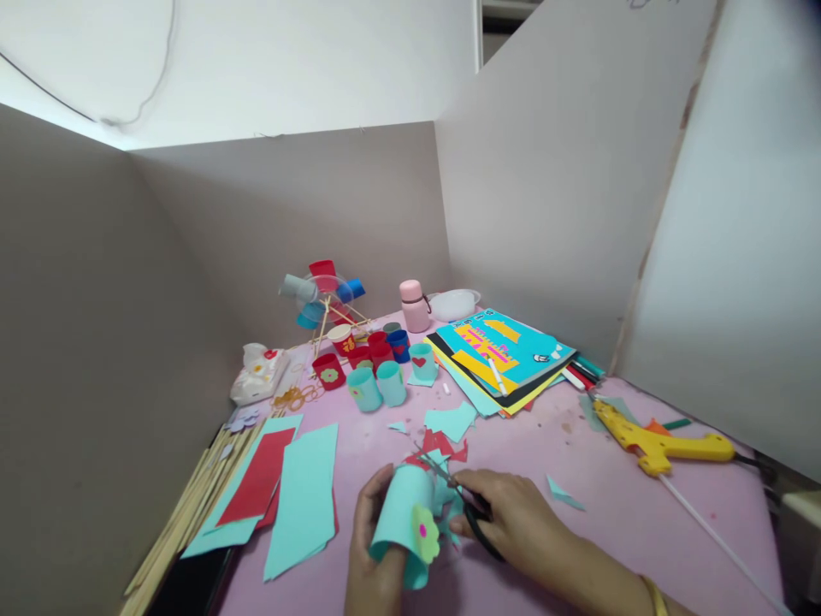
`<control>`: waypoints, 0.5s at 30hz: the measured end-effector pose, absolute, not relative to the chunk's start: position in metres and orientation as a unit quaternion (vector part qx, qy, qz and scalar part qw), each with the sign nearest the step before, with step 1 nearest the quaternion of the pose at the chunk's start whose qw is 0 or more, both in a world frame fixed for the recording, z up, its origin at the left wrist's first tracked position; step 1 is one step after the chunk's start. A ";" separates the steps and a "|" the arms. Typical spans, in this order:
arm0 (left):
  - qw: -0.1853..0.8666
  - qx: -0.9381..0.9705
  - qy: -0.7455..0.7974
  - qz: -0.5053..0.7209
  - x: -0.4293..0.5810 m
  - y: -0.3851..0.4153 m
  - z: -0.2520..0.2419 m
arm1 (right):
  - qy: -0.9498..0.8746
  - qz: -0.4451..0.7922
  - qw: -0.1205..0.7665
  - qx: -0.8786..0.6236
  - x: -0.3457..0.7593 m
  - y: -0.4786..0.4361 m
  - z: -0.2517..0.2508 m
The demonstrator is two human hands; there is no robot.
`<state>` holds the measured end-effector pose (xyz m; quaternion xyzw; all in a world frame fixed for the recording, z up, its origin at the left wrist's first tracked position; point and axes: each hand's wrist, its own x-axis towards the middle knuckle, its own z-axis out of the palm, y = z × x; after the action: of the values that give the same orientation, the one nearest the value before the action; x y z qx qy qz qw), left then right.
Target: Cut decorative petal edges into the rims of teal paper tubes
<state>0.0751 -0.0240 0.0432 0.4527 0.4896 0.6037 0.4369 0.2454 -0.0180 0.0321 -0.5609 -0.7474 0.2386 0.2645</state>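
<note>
My left hand (378,547) is closed around a light-blue paper cup (401,509), tilted on its side, with fingers outside it and the thumb in its open end. A yellow-green flower with a pink centre (424,532) is stuck on the cup's side. In my right hand (506,513) is a pair of scissors (475,513) with black handles. Their blades cross the cup's far end, where a bit of light-blue paper sticks out. Red paper scraps (442,443) and light-blue scraps (451,419) lie just beyond the cup.
Decorated paper cups (364,389) stand behind, near a stick-and-cup wheel (326,291) and a pink bottle (416,306). Paper strips (303,500) and wooden sticks (186,513) lie left. Coloured paper sheets (506,355) and a yellow glue gun (667,445) lie right. Grey panels (295,205) enclose the table.
</note>
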 end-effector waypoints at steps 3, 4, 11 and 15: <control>0.424 0.477 0.486 0.597 0.076 -0.025 0.044 | -0.760 0.226 0.244 -0.559 0.245 -0.019 0.032; 0.421 0.482 0.487 0.595 0.076 -0.025 0.043 | -0.761 0.221 0.237 -0.562 0.244 -0.020 0.032; 0.417 0.488 0.497 0.583 0.073 -0.022 0.039 | -0.767 0.201 0.228 -0.565 0.246 -0.018 0.030; 0.422 0.486 0.498 0.581 0.074 -0.023 0.041 | -0.766 0.212 0.243 -0.555 0.249 -0.018 0.027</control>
<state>0.0744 -0.0227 0.0411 0.4864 0.4982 0.5810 0.4216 0.2487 -0.0180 0.0274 -0.5553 -0.7664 0.2119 0.2434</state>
